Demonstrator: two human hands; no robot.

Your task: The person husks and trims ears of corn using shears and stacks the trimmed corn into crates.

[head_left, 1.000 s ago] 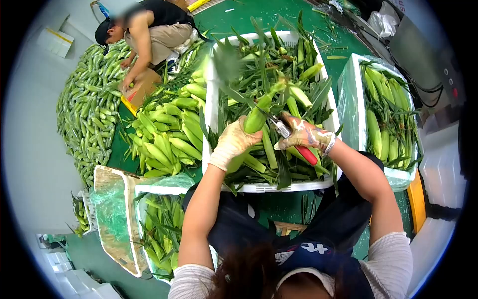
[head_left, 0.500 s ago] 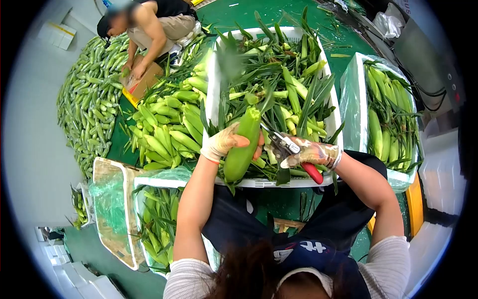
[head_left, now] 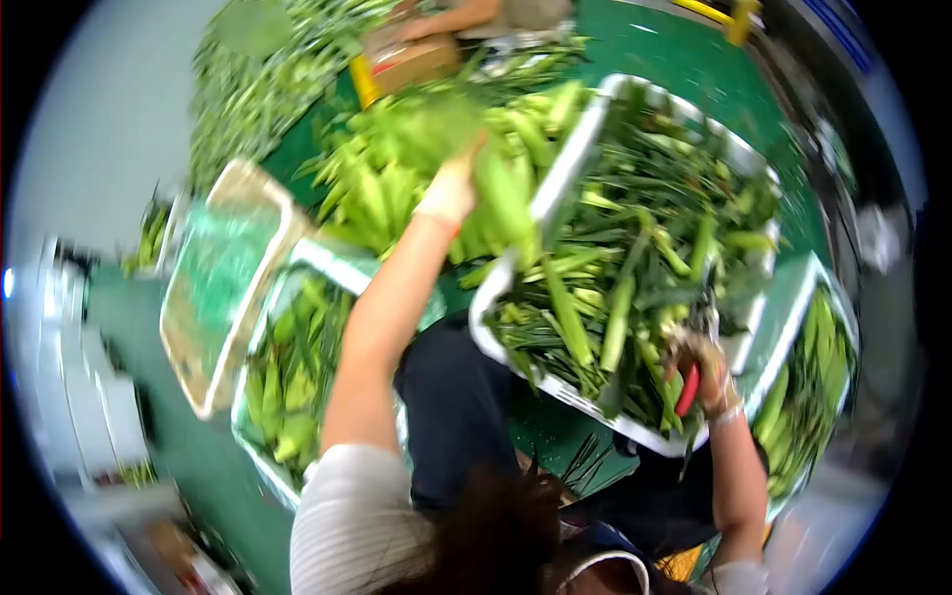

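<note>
My left hand (head_left: 451,190), in a pale glove, grips a green ear of corn in its husk (head_left: 506,203). It is blurred and stretched out over a heap of husked-on ears (head_left: 367,193) at the left. My right hand (head_left: 702,369), in a patterned glove, is closed around pruning shears (head_left: 687,390) with a red handle. Their blades point away, over the near right corner of a white crate (head_left: 488,309). Inside that crate lie green leaves, cut stalk ends and husk pieces (head_left: 635,248).
Lined crates of corn stand on the left (head_left: 248,397) and right (head_left: 793,307). A stained tub (head_left: 178,337) with green plastic leans beside the left one. Further off, a person's arm (head_left: 456,20) rests by a cardboard box (head_left: 421,64), near a large pile of corn (head_left: 258,89).
My left hand has carried the ear from above the crate to the heap at the left. My right hand stays over the crate with the shears. The view has turned left.
</note>
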